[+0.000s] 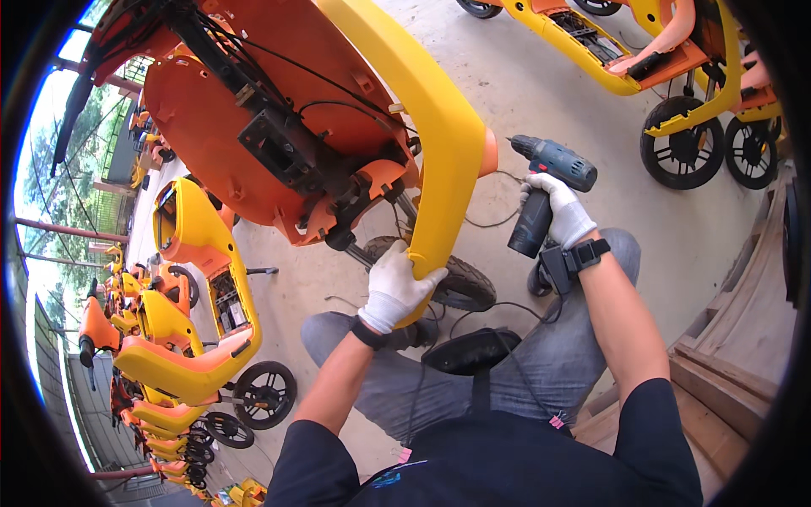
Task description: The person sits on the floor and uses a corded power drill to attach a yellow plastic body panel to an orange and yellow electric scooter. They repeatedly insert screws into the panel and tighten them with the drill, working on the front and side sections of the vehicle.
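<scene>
Yellow panel (431,152) of the upturned scooter (279,127) is gripped at its lower end by the left hand (395,287). Right of the panel, the right hand (562,211) holds a drill (549,182). A wheel (460,283) sits behind the panel's lower end, more scooters (194,279) farther left.

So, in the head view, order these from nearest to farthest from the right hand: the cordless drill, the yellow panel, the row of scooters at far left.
1. Cordless drill: gripped in the right hand.
2. Yellow panel: to its left, held by the left hand.
3. Row of scooters: far left edge.
</scene>
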`<control>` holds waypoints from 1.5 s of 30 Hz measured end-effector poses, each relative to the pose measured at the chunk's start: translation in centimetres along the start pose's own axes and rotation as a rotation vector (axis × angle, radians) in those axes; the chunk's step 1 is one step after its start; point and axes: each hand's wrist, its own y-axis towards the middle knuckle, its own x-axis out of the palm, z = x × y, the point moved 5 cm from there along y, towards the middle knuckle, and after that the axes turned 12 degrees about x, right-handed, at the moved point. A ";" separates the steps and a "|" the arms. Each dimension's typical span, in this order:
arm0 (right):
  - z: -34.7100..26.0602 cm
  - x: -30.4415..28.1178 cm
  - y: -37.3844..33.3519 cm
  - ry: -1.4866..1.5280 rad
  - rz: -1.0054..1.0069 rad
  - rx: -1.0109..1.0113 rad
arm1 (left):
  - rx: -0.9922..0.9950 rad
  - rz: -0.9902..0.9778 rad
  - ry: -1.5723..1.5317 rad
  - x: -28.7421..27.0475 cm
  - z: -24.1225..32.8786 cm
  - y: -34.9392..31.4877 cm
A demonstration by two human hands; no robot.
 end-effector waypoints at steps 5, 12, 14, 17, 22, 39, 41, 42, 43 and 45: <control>0.1 0.8 7.1 0.083 -0.100 0.057 | 0.156 0.069 0.176 -0.8 -0.7 -0.8; -0.5 6.1 7.6 0.123 -0.159 0.035 | 0.172 0.018 0.273 -4.4 -2.9 -2.6; -0.3 5.0 9.2 0.087 -0.158 0.012 | 0.154 -0.016 0.297 -5.4 -3.8 -3.4; -0.7 4.0 10.0 -0.012 -0.084 -0.061 | 0.091 -0.042 0.339 -6.5 -7.7 -6.2; -1.6 3.2 10.0 0.010 -0.052 -0.055 | 0.084 -0.056 0.411 -9.3 -10.9 -8.9; -1.1 9.0 8.1 -0.105 -0.382 0.027 | 0.013 0.047 0.654 -6.7 -17.0 -8.4; -1.2 8.3 8.6 -0.096 -0.341 0.008 | -0.001 0.037 0.664 -6.1 -16.8 -8.1; -1.2 8.2 8.6 -0.090 -0.323 0.000 | -0.009 0.031 0.671 -5.9 -16.7 -8.1; -1.3 8.0 8.8 -0.095 -0.343 0.008 | -0.050 0.031 0.662 -5.7 -16.7 -8.1; -1.4 7.4 9.5 -0.104 -0.381 0.024 | -0.129 0.031 0.643 -5.4 -16.7 -8.2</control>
